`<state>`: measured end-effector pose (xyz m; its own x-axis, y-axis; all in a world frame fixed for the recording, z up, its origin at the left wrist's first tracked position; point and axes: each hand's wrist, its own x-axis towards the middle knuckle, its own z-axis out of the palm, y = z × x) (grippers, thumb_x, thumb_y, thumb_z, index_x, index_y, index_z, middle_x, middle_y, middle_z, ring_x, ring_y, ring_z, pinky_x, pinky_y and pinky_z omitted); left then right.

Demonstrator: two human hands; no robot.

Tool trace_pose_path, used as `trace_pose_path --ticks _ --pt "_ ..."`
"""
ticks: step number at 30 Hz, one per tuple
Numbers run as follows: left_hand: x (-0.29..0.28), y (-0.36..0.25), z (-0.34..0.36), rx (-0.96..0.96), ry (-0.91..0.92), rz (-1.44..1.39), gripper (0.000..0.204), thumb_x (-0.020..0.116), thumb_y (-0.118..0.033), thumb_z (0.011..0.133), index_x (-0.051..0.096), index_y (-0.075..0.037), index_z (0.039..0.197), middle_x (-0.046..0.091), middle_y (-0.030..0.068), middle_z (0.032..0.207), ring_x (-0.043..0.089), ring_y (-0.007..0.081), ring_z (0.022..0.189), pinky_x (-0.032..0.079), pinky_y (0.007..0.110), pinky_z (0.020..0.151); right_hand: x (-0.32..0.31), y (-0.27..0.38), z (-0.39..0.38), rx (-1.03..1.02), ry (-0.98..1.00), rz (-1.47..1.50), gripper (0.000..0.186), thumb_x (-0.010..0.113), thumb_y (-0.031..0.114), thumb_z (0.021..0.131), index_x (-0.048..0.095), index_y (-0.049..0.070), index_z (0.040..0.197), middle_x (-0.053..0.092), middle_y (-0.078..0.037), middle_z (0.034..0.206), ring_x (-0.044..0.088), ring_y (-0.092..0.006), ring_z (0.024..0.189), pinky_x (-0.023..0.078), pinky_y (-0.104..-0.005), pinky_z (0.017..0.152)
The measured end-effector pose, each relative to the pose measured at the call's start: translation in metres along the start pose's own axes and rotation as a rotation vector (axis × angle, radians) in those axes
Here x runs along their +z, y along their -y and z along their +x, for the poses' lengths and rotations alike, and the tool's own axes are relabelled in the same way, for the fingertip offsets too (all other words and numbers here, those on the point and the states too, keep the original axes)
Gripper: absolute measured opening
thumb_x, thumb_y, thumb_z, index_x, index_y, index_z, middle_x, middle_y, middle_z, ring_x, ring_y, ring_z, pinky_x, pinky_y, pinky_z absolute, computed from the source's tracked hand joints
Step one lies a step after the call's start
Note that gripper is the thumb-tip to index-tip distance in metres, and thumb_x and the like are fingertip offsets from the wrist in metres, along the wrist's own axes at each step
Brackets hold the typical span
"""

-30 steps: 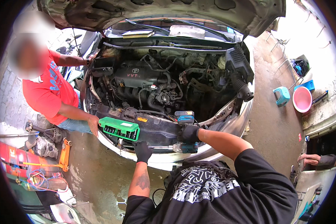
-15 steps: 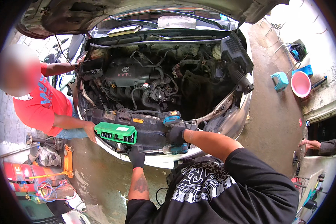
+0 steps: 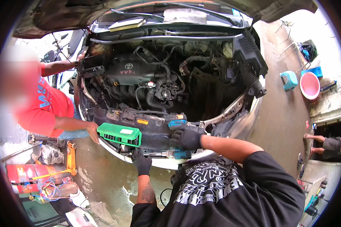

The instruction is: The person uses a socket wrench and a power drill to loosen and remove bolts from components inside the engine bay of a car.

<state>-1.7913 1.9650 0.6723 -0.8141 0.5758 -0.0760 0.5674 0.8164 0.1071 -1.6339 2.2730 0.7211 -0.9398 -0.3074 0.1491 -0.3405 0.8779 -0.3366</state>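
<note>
My right hand [image 3: 187,139], in a black glove, is wrapped over the handle of a blue-and-black cordless power driver [image 3: 180,154]. Its battery end shows above the glove, and its nose points left along the car's front edge. Just left of that nose, my gloved left hand [image 3: 142,163] reaches to the front edge of the car [image 3: 165,162] with bent fingers. What its fingertips hold, if anything, is hidden. A green plastic case [image 3: 119,132] with dark pieces along its side lies on the black front panel [image 3: 151,133], just beyond my left hand.
A person in a red shirt [image 3: 51,109] stands at the left, one hand beside the green case. Beyond the panel lies the open engine bay [image 3: 129,77] under a raised hood. An orange jack [image 3: 71,159] and red cylinder [image 3: 26,178] are at left; a stool [image 3: 288,80] and pink basin [image 3: 309,86] at right.
The whole view has shifted slightly. My right hand sits a little farther right over the driver's handle. My left hand stays at the front edge, its wrist slightly turned.
</note>
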Motion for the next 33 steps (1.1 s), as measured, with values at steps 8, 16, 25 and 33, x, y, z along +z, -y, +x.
trace_pose_path --ticks 8,16,25,33 --pt "-0.016 -0.051 -0.032 0.111 -0.218 -0.277 0.05 0.068 -0.026 0.09 0.055 0.0 0.131 0.049 0.026 0.142 0.044 0.0445 0.134 0.033 0.058 0.113 -0.048 -0.044 -0.188 1.005 -0.176 -0.112 0.062 0.069 0.03 0.085 0.052 0.006 0.14 0.053 -0.019 0.144 0.041 -0.0376 0.141 0.019 -0.053 0.123" --pt "-0.035 -0.155 0.018 0.458 -0.058 -0.489 0.058 0.072 -0.027 0.089 0.052 0.0 0.137 0.048 0.0246 0.144 0.045 0.0431 0.133 0.036 0.053 0.111 -0.024 -0.04 -0.195 0.88 -0.266 -0.204 0.053 0.067 0.027 0.085 0.059 0.006 0.134 0.055 -0.018 0.142 0.043 -0.0374 0.14 0.025 -0.055 0.12" --pt "0.032 -0.161 0.006 0.594 0.094 -0.475 0.058 0.066 -0.023 0.094 0.045 0.007 0.139 0.043 0.0307 0.148 0.04 0.0502 0.138 0.031 0.058 0.115 -0.008 -0.051 -0.221 0.834 -0.293 -0.056 0.072 0.069 0.029 0.074 0.053 0.005 0.14 0.049 -0.019 0.149 0.041 -0.0359 0.143 0.023 -0.0553 0.123" --pt "0.036 -0.157 0.011 0.551 0.121 -0.5 0.067 0.068 -0.029 0.095 0.039 0.005 0.145 0.044 0.0298 0.147 0.045 0.0467 0.135 0.037 0.054 0.113 0.015 -0.039 -0.223 0.827 -0.52 -0.207 0.055 0.07 0.024 0.076 0.059 0.011 0.128 0.054 -0.012 0.144 0.045 -0.0337 0.139 0.03 -0.0546 0.12"
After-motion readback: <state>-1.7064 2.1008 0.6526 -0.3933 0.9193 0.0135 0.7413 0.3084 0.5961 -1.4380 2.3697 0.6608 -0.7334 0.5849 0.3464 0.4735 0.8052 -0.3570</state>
